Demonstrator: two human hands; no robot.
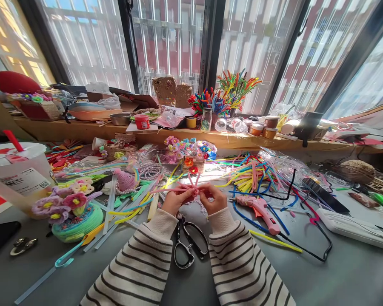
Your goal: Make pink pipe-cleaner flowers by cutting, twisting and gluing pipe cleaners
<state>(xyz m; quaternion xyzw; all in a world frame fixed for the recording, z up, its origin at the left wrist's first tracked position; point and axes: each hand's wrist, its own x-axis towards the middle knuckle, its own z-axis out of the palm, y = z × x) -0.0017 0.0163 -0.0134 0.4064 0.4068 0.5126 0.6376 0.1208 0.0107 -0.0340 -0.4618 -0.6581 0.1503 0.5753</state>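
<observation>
Pink pipe cleaners (pixel 191 185) cross between my two hands in the middle of the view, with ends sticking up and out to the left. My left hand (pixel 176 199) pinches them from the left side. From the right, my right hand (pixel 214 199) pinches the same pink piece with thumb and finger. Black-handled scissors (pixel 191 242) lie on the grey table just below, between my striped sleeves. Behind my hands stands a small box of colourful fuzzy flowers (pixel 193 163).
A pink glue gun (pixel 258 210) with a black cord lies right, near a heap of pipe cleaners (pixel 252 172). Left are a turquoise flower pot (pixel 78 223), clear glue sticks (pixel 110 206) and a drink cup (pixel 22 178). Jars (pixel 270 127) line the sill.
</observation>
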